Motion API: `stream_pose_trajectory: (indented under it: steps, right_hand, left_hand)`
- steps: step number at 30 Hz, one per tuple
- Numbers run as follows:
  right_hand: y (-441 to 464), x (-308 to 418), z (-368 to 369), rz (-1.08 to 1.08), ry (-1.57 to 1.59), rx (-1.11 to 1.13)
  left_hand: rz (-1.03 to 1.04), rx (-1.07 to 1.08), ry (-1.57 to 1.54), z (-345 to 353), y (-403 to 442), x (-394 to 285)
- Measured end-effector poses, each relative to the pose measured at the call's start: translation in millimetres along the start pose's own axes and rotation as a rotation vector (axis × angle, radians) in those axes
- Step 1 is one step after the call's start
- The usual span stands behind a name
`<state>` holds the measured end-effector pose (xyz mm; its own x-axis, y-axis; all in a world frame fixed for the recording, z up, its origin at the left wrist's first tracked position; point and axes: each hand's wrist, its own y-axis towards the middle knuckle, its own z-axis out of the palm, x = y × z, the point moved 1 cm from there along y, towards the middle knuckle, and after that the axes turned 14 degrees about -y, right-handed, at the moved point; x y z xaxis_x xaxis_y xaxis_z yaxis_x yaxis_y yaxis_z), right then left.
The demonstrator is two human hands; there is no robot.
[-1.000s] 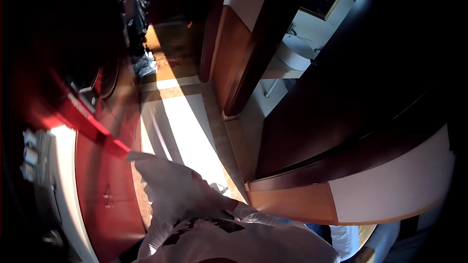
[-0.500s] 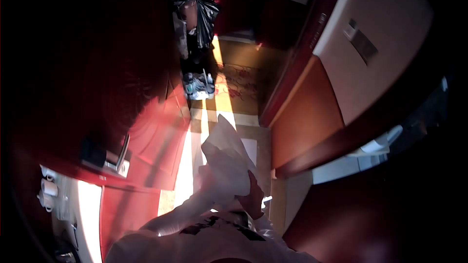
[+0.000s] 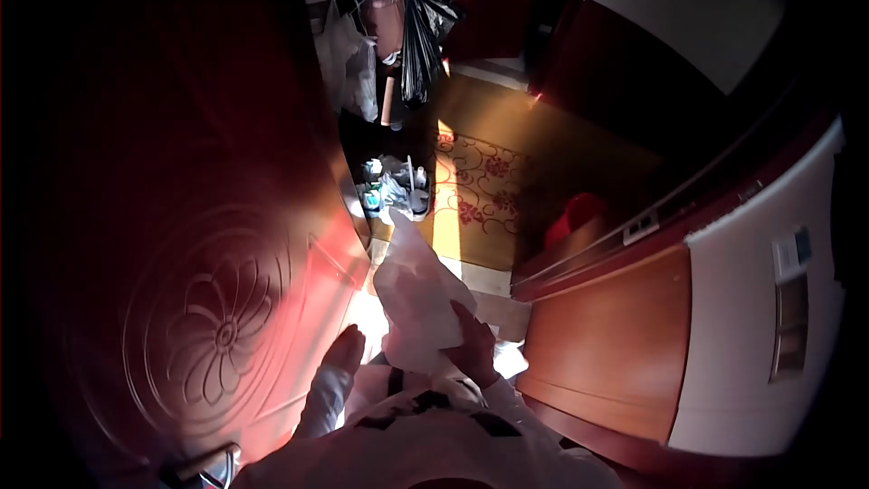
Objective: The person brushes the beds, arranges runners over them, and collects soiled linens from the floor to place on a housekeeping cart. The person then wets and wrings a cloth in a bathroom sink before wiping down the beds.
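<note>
A pale, crumpled white plastic bag (image 3: 416, 299) hangs in front of my body, its pointed tip reaching forward. My right hand (image 3: 472, 351) grips its right side, with the thumb and fingers against the plastic. To the left of the bag is my left hand (image 3: 344, 350), apart from it and close to the red door (image 3: 226, 335). Its fingers point forward and I see nothing in them; shadow dulls their detail. Some white material (image 3: 510, 359) lies beside my right hand, and what it is I cannot make out.
Beyond the doorway lies a yellow mat (image 3: 484, 190) with red flowers. Bottles and bags (image 3: 394, 190) stand on the floor to its left, under a hanging black plastic bag (image 3: 421, 54). An orange-brown panel (image 3: 606, 344) borders the right side. The door handle (image 3: 217, 466) is at lower left.
My view has shifted toward the doorway, and the carved door fills more of the left side. My left hand now shows separate from the bag. My right hand keeps hold of the bag.
</note>
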<state>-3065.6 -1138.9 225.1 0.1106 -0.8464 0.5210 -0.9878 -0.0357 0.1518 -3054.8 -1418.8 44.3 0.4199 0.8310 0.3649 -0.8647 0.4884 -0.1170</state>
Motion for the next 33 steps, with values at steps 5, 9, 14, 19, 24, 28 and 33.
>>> stream_pose_trajectory:
  steps: [5,9,14,19,24,28,33]
  right_hand:
    - [102,-28,-1,-0.119,-0.047,0.077]
    - [166,-58,1,-0.036,-0.104,0.136]
    - [262,-100,-21,-0.075,-0.009,0.112]
    - [383,-176,-19,-0.153,0.006,0.017]
    - [484,-264,-43,-0.145,-0.195,-0.077]
    - [504,-386,-65,0.127,-0.285,-0.125]
    - [495,-466,-133,0.248,-0.403,-0.388]
  left_hand:
    - [0.448,-0.571,0.541,149,172,19]
    - [0.155,-0.274,0.533,168,299,-3]
    - [0.145,-0.408,0.661,203,406,18]
    - [0.174,-0.386,0.520,202,498,-17]
    - [0.260,-0.411,0.519,201,585,-45]
    - [0.372,-0.410,0.675,240,674,-38]
    - [0.338,-0.262,0.864,244,784,-85]
